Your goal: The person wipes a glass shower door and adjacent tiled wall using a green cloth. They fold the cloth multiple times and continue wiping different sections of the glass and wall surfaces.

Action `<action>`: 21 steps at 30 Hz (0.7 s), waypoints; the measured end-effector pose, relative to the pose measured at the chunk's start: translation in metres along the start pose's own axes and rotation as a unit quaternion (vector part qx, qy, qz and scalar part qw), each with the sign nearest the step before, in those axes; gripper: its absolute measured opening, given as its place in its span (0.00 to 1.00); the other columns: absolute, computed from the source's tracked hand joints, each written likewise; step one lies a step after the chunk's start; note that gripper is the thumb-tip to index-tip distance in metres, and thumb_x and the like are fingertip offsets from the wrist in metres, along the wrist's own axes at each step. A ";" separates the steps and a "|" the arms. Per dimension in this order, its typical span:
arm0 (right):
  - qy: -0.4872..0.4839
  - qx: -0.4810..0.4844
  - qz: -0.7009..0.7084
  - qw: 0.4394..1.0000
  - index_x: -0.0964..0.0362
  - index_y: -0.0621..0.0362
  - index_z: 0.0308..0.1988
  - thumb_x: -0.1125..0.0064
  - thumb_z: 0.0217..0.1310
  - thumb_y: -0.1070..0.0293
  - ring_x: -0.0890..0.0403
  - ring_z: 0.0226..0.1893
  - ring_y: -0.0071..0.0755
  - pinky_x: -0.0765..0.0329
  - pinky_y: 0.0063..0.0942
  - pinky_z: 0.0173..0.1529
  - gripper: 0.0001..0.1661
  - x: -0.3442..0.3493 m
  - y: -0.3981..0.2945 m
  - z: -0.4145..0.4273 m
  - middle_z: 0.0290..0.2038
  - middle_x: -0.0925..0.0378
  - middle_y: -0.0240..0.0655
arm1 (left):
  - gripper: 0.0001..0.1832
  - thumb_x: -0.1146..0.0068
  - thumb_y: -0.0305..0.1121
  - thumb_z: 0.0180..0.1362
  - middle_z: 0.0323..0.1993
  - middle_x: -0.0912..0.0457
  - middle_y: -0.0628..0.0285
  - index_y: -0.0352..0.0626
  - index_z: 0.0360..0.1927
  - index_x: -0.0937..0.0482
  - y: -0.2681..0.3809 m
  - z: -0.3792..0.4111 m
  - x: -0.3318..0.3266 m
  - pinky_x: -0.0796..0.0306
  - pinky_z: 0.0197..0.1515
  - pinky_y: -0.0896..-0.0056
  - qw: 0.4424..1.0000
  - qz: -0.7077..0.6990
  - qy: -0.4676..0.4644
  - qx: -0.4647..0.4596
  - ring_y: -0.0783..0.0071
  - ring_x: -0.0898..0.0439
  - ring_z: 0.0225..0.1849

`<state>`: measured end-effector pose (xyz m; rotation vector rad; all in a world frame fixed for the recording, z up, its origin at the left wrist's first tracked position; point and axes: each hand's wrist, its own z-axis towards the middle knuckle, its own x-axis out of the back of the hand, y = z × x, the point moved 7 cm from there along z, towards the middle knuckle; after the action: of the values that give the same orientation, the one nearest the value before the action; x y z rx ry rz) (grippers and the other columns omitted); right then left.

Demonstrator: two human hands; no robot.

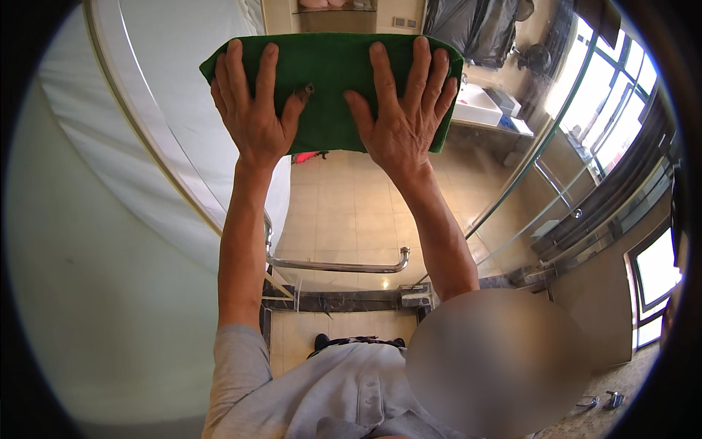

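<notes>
A green cloth (pixel 329 118) is spread wide in front of me, apparently flat against a clear glass panel. My left hand (pixel 255 118) presses its left half with the fingers spread upward. Beside the left thumb is a small dark spot or hole in the cloth, and the thumb's tip looks dark. On the right half lies my right hand (pixel 403 115), palm to the cloth, fingers apart and pointing up. Both arms are stretched out. Below the cloth, between my forearms, is a chrome door handle (pixel 340 267).
White sheeting (pixel 181 93) hangs at the left. A dark stone threshold (pixel 351 300) crosses the tiled floor (pixel 356 214). Through the glass are a white washbasin (pixel 478 105), black plastic sheeting (pixel 466 27) and a window (pixel 617 104). A chrome tap (pixel 614 399) is at lower right.
</notes>
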<state>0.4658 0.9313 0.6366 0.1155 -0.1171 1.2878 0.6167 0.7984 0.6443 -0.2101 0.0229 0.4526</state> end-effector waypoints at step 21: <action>-0.080 -0.018 -0.024 0.996 0.26 0.33 0.67 0.37 0.65 0.39 0.41 0.73 0.63 0.46 0.65 0.70 0.34 -0.017 -0.006 -0.110 0.75 0.40 0.48 | 0.37 0.50 0.60 0.71 0.77 0.45 0.34 0.43 0.73 0.30 0.013 -0.125 0.006 0.50 0.72 0.30 0.992 -0.012 -0.097 0.083 0.27 0.44 0.74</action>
<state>0.4697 0.9297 0.5255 0.1900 -0.2736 1.2267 0.6195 0.7862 0.5190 -0.0028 -0.1315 0.4434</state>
